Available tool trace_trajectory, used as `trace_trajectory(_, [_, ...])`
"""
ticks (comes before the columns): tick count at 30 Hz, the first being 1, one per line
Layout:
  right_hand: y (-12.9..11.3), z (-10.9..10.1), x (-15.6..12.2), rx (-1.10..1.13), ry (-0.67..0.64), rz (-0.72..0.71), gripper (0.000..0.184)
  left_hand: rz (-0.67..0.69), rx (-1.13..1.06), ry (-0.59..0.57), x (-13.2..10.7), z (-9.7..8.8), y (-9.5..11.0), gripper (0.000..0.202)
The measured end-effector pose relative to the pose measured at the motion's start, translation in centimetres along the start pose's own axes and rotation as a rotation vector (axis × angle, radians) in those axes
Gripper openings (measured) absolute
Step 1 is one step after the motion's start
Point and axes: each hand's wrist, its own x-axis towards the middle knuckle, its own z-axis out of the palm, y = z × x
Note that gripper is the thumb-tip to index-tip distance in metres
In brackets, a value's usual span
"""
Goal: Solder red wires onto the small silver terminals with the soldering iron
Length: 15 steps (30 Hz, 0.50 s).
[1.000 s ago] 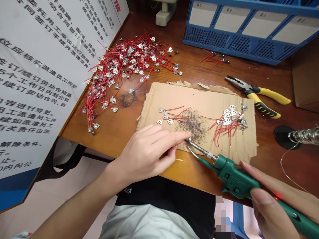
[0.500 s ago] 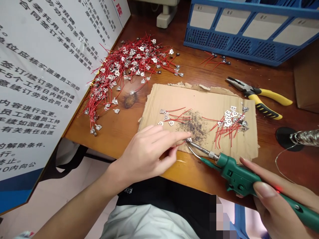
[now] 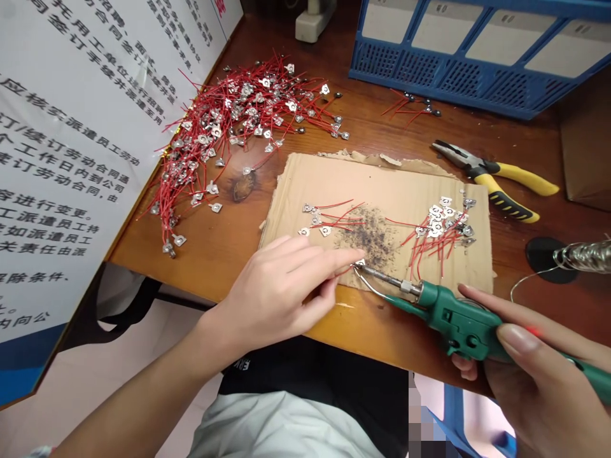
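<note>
Across a wooden desk (image 3: pixel 229 273), from the head camera: on the left, a white sign (image 3: pixel 62 191) tilted against the desk edge, printed in Chinese, with 劳动合同 and 派遣员工 readable. No brand legible on the green soldering iron (image 3: pixel 461 327), gripped firmly in the right hand (image 3: pixel 534 375), its long axis slanting from lower right to upper left, metal tip pointing at a small metal tab (image 3: pixel 360 262). Tab lying on a scorched cardboard sheet (image 3: pixel 382 178), just at the tip. Left hand (image 3: pixel 279 296) narrow, fingers close together, fingertips (image 3: pixel 353 256) touching or just beside the tab; any actual grip impossible to tell. Beyond, a heap of red-wired tabs (image 3: pixel 229 121), yellow-handled pliers (image 3: pixel 496 181) and a blue plastic crate (image 3: pixel 453 70).
</note>
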Motion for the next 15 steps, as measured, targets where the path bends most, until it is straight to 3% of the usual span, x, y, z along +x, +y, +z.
trace_trajectory(4, [-1.0,1.1,-0.4,0.141,0.099,0.153,0.038,0.006,0.011,0.004,-0.2,0.1,-0.1,0.037])
trace_trajectory(15, [-1.0,1.2,-0.5,0.078,0.147,0.127,0.045,0.017,0.017,0.015,-0.2,0.3,-0.1,0.038])
